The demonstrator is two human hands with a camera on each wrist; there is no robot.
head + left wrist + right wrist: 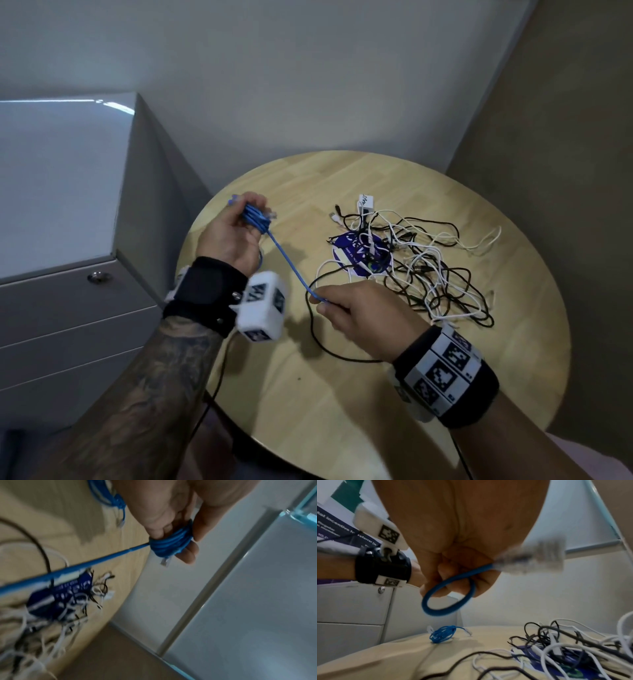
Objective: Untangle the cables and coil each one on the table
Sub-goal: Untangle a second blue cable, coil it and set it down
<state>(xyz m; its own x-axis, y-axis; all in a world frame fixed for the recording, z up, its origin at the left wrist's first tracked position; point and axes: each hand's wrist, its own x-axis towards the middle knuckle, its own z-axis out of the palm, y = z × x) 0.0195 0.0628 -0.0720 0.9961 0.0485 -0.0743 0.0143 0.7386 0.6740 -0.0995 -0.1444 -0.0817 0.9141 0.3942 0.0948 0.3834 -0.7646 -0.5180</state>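
Over the near-left edge of the round wooden table [394,394], my left hand [227,236] has its fingers curled round a small blue cable [291,265] coil. The free length runs taut, down and right, to my right hand [356,313], which pinches the tail, plug probably past the fist; blurred there. Right hand is nearer the loose end, so it feeds the wrap. The black-and-white tangle [418,260] sits mid-table over a blue card [356,255]. A grey cabinet [68,240] stands left, in a wall corner.
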